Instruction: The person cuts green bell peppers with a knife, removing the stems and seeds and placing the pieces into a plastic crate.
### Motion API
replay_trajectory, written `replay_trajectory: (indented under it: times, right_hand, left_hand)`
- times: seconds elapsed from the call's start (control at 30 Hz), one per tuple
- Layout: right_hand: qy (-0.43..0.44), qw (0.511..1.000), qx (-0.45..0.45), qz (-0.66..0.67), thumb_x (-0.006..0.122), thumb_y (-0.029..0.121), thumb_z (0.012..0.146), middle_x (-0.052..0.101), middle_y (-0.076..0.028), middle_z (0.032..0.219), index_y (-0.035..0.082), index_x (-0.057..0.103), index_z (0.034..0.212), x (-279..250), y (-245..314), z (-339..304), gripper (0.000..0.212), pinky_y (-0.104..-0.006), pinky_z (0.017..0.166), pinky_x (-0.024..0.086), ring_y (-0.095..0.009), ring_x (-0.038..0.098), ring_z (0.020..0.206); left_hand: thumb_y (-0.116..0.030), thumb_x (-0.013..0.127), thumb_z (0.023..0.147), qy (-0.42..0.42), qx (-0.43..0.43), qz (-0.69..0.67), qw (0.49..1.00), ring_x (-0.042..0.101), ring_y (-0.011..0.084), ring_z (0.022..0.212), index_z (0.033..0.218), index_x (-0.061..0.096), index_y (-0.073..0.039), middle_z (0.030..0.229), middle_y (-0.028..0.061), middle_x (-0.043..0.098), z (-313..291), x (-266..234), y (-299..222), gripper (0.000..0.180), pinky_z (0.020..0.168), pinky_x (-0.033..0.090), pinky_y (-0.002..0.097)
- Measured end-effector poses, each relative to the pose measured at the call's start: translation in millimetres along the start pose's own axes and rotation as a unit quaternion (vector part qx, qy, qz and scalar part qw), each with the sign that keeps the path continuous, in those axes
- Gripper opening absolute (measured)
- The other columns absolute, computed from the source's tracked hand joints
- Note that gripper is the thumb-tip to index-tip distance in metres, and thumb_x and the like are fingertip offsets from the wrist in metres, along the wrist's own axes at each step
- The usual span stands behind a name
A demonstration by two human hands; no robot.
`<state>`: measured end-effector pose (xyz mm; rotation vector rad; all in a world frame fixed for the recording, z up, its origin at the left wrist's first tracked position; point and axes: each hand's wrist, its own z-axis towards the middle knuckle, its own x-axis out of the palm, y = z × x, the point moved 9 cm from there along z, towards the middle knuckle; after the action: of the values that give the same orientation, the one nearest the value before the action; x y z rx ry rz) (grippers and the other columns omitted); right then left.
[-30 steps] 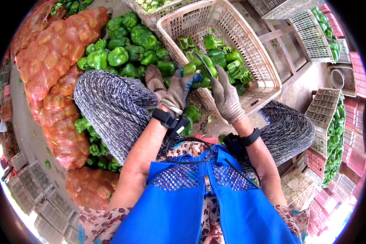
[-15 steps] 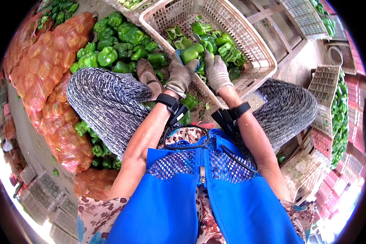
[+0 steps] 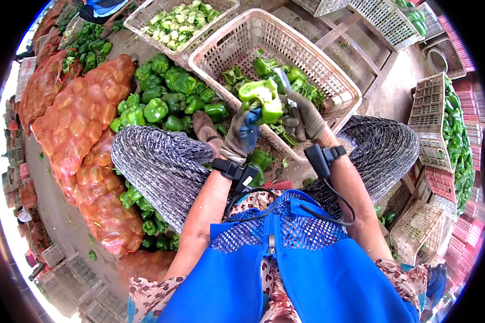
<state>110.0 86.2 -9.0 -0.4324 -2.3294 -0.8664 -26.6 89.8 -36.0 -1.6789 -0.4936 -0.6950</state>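
Observation:
My gloved left hand (image 3: 238, 133) is closed around a green bell pepper (image 3: 261, 100), which is cut open so that its pale inside shows. In my gloved right hand (image 3: 307, 117) is a knife (image 3: 282, 81), its blade pointing up and away just right of the pepper. Both hands are over the near edge of a pale plastic crate (image 3: 346, 100). Green pepper pieces (image 3: 302, 81) lie in that crate, partly hidden behind the held pepper and my right hand.
Whole green peppers (image 3: 180, 81) are piled left of the crate, beside my shoe (image 3: 205, 126). Orange mesh sacks (image 3: 86, 107) lie further left. A second crate (image 3: 191, 49) holds pale green pepper cores. Crates of peppers (image 3: 431, 126) stand at the right, near a wooden frame (image 3: 342, 29).
The pepper, which looked whole, is now cut open in my left hand, lifted slightly. My right hand has moved right and down, and the knife blade shows more plainly. The view has shifted.

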Motion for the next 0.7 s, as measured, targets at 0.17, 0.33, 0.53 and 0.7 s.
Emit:
replay_trajectory:
  times: [0.17, 0.33, 0.53, 0.7]
  right_hand:
    - [-0.082, 0.991, -0.021, -0.108, 0.059, 0.035, 0.086, 0.054, 0.000, 0.060, 0.010, 0.058, 0.085, -12, -6, -4, 0.026, -0.0231, 0.029, 0.032, -0.009, 0.042, 0.036]
    - [-0.166, 0.968, -0.076, -0.173, 0.062, 0.030, 0.081, 0.052, -0.004, 0.056, 0.004, 0.062, 0.083, -5, 23, -19, 0.026, -0.0279, 0.031, 0.033, -0.016, 0.047, 0.037]
    - [-0.204, 0.887, -0.166, -0.380, 0.065, 0.023, 0.078, 0.051, -0.005, 0.056, 0.001, 0.064, 0.083, -25, 41, 1, 0.023, -0.0326, 0.038, 0.039, -0.017, 0.049, 0.040]
    - [-0.189, 0.874, -0.137, -0.427, 0.069, 0.042, 0.082, 0.054, -0.003, 0.059, 0.001, 0.066, 0.087, -10, 50, -13, 0.042, -0.0294, 0.040, 0.040, -0.013, 0.051, 0.044]
  left_hand:
    - [-0.022, 0.061, 0.080, 0.004, 0.342, 0.614, 0.711, 0.045, 0.0378, 0.123, 0.141, 0.038, -0.008, 0.140, 0.0232, 0.040, -28, 81, -77, 0.067, 0.106, 0.037, 0.0435]
    - [-0.024, 0.064, 0.078, 0.136, 0.297, 0.792, 0.515, 0.045, 0.0331, 0.123, 0.139, 0.040, -0.008, 0.135, 0.0141, 0.047, -37, 134, -92, 0.068, 0.101, 0.040, 0.0469]
    - [-0.030, 0.069, 0.075, 0.198, 0.060, 0.857, 0.471, 0.054, 0.0380, 0.111, 0.133, 0.043, -0.002, 0.125, 0.0225, 0.053, -19, 118, -50, 0.070, 0.092, 0.047, 0.0435]
    - [-0.025, 0.073, 0.073, 0.151, 0.071, 0.714, 0.680, 0.063, 0.0282, 0.098, 0.126, 0.049, -0.001, 0.115, 0.0164, 0.059, -2, 89, -49, 0.062, 0.087, 0.051, 0.0384]
